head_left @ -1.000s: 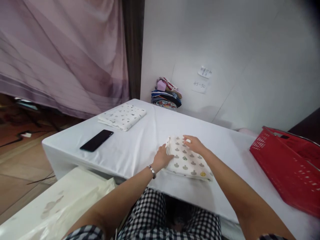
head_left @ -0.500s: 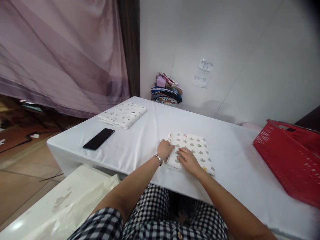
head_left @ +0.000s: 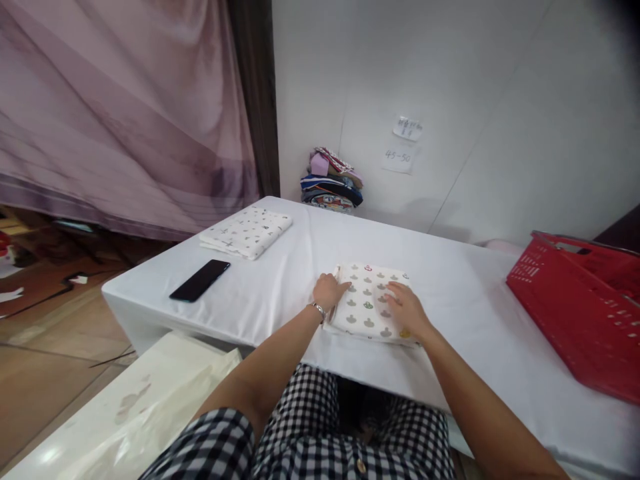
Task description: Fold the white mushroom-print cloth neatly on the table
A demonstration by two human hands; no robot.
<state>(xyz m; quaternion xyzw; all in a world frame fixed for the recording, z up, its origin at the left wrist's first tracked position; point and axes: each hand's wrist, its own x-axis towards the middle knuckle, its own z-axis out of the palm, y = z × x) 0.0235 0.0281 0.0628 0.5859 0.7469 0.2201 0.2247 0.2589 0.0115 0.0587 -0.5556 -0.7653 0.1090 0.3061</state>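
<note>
2 hands flat on a folded cloth at the table's near edge

Head view: the folded patterned cloth [head_left: 373, 303], its long axis roughly 11 to 5 o'clock, lies under both hands: left hand [head_left: 329, 291] spread at its 9 o'clock edge, right hand [head_left: 406, 308] spread flat at 3 o'clock, both equally near. A wall note [head_left: 399, 159] at 12 o'clock reads "45-50"

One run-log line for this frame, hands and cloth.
left hand: flat on folded patterned cloth, left edge | right hand: flat on cloth, right side | cloth: lying on white table
</note>
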